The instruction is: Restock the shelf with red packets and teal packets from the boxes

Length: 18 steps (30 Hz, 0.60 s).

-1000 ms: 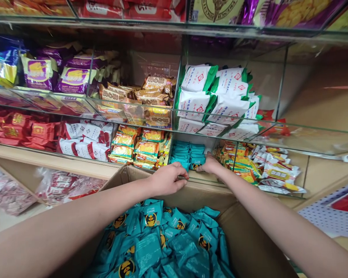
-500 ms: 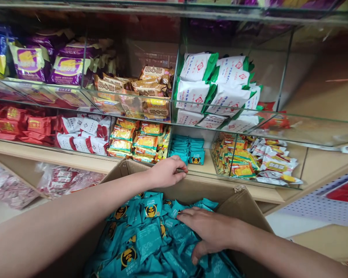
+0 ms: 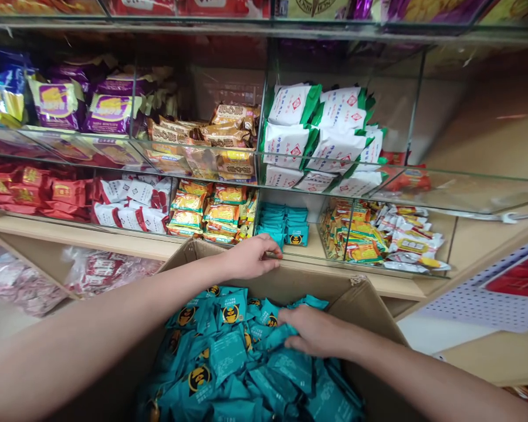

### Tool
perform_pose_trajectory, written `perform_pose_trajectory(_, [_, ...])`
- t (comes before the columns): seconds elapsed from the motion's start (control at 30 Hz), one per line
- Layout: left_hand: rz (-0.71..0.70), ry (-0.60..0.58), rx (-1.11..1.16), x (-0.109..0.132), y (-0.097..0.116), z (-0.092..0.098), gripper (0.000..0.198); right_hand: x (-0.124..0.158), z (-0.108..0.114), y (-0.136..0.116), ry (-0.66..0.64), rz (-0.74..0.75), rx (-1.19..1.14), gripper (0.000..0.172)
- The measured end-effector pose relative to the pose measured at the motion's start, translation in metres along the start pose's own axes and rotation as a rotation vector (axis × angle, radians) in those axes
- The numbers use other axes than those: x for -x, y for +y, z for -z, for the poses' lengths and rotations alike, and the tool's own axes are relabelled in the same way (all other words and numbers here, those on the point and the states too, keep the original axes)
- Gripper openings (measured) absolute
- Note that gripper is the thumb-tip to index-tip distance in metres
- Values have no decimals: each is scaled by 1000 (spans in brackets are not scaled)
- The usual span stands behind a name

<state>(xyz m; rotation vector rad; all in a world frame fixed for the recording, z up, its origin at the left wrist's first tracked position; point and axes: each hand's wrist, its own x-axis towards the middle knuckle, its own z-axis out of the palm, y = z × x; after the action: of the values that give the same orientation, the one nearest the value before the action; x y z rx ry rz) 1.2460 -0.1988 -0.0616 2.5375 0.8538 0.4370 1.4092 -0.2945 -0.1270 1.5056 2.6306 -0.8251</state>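
A cardboard box stands open in front of me, filled with small teal snack packets that carry a black and yellow round print. My right hand is inside it, thumb and fingers closed around a teal packet on top of the heap. Over the box's far edge, my left hand is held with its fingers curled at the shelf front; what they hold, if anything, is hidden. Just behind it, a neat stack of the same teal packets sits in a low shelf compartment.
Glass dividers split the shelves. Yellow-green packets lie left of the teal stack, with white and yellow packets to its right. White-green bags fill the shelf above. Clear bags of goods lie below at left.
My right hand has moved slightly up and left over the heap, and its spread fingers have closed on a teal packet. My left hand stays nearly in place. The view has shifted a little.
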Motion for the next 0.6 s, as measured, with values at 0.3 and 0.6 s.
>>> perform_pose_trajectory(0.3, [92, -77, 691, 4, 14, 7, 35, 1, 42, 12, 439, -48, -1067, 29])
perform_pose_trajectory(0.6, [345, -74, 1060, -1, 6, 3, 42, 4, 43, 11, 541, -36, -1176, 32])
